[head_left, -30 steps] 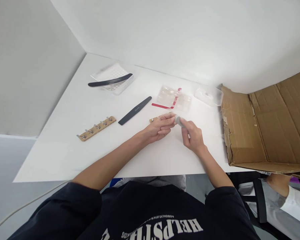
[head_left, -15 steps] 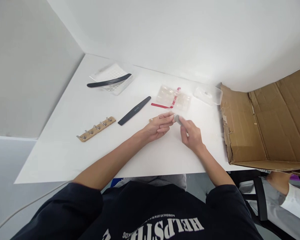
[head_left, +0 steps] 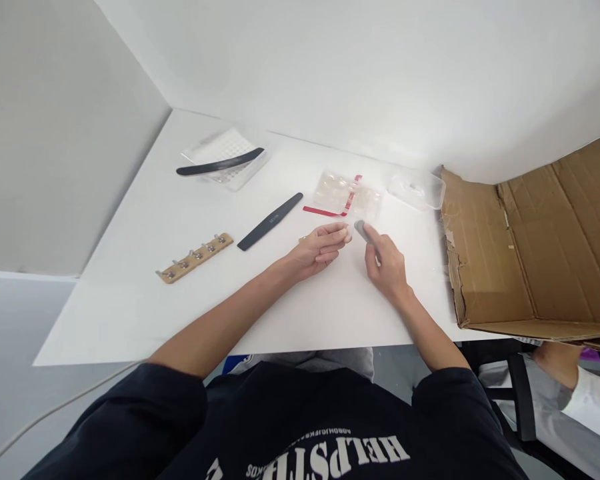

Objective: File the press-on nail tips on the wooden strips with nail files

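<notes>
My left hand (head_left: 321, 250) is curled, and the end of a narrow wooden strip (head_left: 304, 239) shows past its thumb side. The rest of the strip is hidden behind my fingers. My right hand (head_left: 387, 265) pinches a small grey sanding block (head_left: 363, 231) by its sides. A short gap separates the block from my left fingertips. Both hands are over the middle of the white table (head_left: 130, 307).
Beyond my hands lie a black nail file (head_left: 270, 221), a clear blister pack with red strips (head_left: 347, 195) and a clear plastic box (head_left: 415, 190). Further left are a wooden hook rack (head_left: 195, 259) and a second file (head_left: 220, 161) on a clear tray (head_left: 230, 167). A cardboard box (head_left: 510, 253) stands right.
My right hand and the grey block have shifted right, away from my left fingertips, which the block was touching half a second ago. My left hand has barely moved.
</notes>
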`<state>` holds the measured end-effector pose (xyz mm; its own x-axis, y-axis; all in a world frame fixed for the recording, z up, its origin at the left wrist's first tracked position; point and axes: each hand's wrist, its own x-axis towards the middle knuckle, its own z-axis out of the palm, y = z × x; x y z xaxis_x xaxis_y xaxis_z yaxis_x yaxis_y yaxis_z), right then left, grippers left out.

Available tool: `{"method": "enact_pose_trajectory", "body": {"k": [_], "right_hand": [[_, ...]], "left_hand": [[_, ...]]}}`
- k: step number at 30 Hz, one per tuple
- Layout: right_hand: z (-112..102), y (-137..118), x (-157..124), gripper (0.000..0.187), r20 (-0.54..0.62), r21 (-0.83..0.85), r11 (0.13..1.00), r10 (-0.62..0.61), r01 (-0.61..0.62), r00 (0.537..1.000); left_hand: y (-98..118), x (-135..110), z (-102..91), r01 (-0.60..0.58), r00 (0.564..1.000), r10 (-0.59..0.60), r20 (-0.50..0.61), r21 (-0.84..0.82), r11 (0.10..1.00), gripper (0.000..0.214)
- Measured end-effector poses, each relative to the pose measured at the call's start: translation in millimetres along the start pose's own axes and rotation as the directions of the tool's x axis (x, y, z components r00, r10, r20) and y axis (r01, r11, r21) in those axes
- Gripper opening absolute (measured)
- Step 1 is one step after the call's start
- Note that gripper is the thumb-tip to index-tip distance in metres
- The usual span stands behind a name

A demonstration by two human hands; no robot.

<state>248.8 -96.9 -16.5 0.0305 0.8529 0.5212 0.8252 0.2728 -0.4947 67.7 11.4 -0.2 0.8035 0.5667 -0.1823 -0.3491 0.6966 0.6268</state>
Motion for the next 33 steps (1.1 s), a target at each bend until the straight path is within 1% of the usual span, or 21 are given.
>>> {"method": "enact_pose_trajectory", "body": {"k": [2,4,5,7,8,12,15,18,22,25,28,29,32,33], "right_hand": [[0.3,0.1,-0.1,0.049,-0.01,0.007,1.0,-0.009,0.009,1.0],[0.8,0.1,-0.1,0.048,0.034,0.028,1.0,-0.015,0.014,0.999],[1.0,0.1,0.0,0.048,0.049,0.029,1.0,0.002,-0.003,0.999],[1.3,0.2,0.5,0.048,0.031,0.016,0.999,0.047,-0.048,0.998],[1.5,0.2,0.7,0.048,0.014,0.008,0.999,0.041,-0.042,0.999],[2.6,0.6,1.9,0.05,-0.005,-0.034,0.994,-0.103,0.102,0.995],[3.7,1.1,2.7,0.051,-0.067,-0.079,0.99,-0.121,0.115,0.99],[4.5,1.5,2.7,0.053,-0.056,-0.068,0.985,-0.163,0.159,0.985],[4.5,2.2,2.1,0.051,-0.06,-0.027,0.995,-0.093,0.092,0.994],[4.8,2.4,1.5,0.049,-0.025,0.008,0.992,-0.126,0.126,0.992],[6.1,3.0,0.5,0.05,-0.047,0.001,0.998,-0.058,0.058,0.997],[6.4,3.4,0.2,0.05,-0.054,0.006,0.999,-0.052,0.052,0.997],[5.4,4.7,1.3,0.049,0.003,0.013,0.998,-0.056,0.055,0.998],[3.8,5.0,2.8,0.048,0.026,0.006,1.0,-0.012,0.012,1.0]], "left_hand": [[-0.2,0.0,-0.1,0.011,1.0,-0.011,0.002,-0.016,1.0,0.025],[-0.4,-0.1,-0.5,0.02,1.0,-0.02,0.0,-0.048,0.999,0.023],[-0.5,-0.3,-0.6,0.02,1.0,-0.021,-0.001,-0.06,0.998,0.023],[-0.5,-0.5,-0.8,0.019,1.0,-0.019,0.003,-0.074,0.997,0.024],[-0.5,-0.7,-0.9,0.021,1.0,-0.02,0.011,-0.077,0.997,0.025],[-0.4,-1.1,-0.8,0.026,1.0,-0.025,0.017,-0.089,0.996,0.026],[-0.6,-1.1,-0.8,0.025,1.0,-0.023,0.02,-0.092,0.995,0.027],[-1.3,-1.3,-1.1,0.037,0.998,-0.032,0.054,-0.102,0.994,0.028],[-1.0,-1.8,-1.7,0.049,0.998,-0.044,0.046,-0.122,0.991,0.029],[0.0,-2.5,-2.0,0.051,0.997,-0.045,0.059,-0.117,0.992,0.029],[-0.4,-2.9,-1.6,0.049,0.998,-0.042,0.054,-0.117,0.992,0.026],[-0.9,-2.8,-1.2,0.051,0.997,-0.044,0.057,-0.11,0.993,0.026],[0.0,-2.4,0.7,0.038,0.998,-0.035,0.06,-0.056,0.998,0.027],[2.5,-2.4,1.1,0.02,0.999,-0.019,0.05,-0.029,0.999,0.029]]}}
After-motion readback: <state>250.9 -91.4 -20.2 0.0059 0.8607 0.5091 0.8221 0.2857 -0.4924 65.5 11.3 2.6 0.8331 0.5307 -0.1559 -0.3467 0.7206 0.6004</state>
